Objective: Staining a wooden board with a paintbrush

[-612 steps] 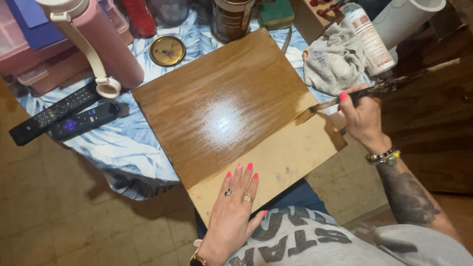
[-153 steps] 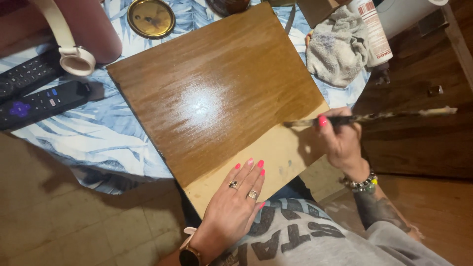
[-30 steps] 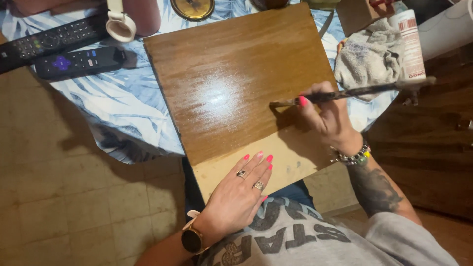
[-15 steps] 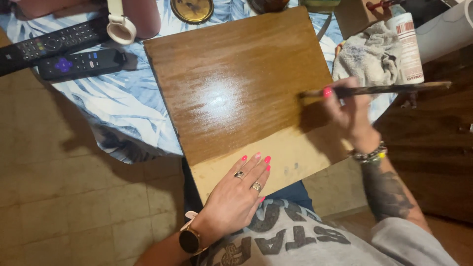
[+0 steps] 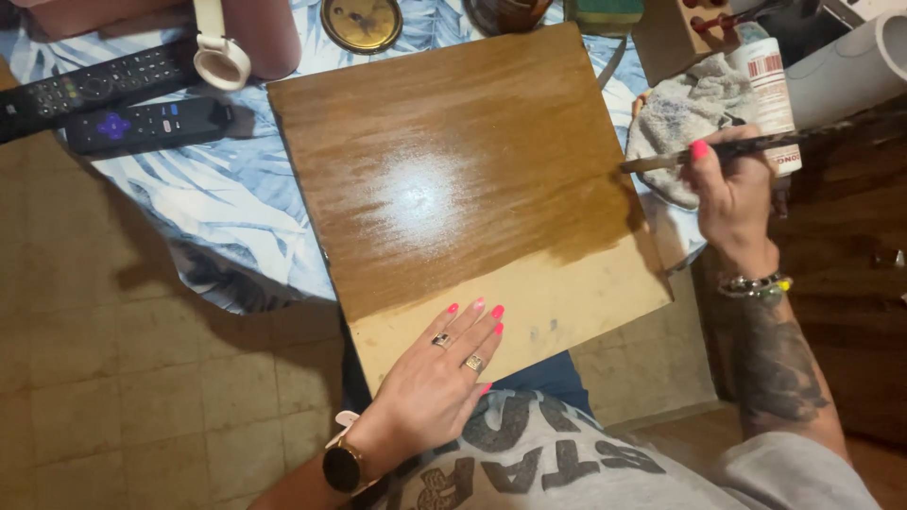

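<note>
Wooden board [image 5: 453, 179] propped from the lap onto the cloth-covered table [image 5: 227, 198], tilted toward the person, likely so the wet stain faces up. Left hand [image 5: 444, 368] pressed flat on the board's bare pale strip nearest the body, fingers spread, pinning it, gripping nothing. Right hand [image 5: 732, 194] just off the board's right edge, closed around a brush [image 5: 718, 149], tip pointing at that edge.

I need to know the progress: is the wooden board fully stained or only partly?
Partly: the wooden board is dark and glossy, but a pale strip near the left hand remains bare.
</note>
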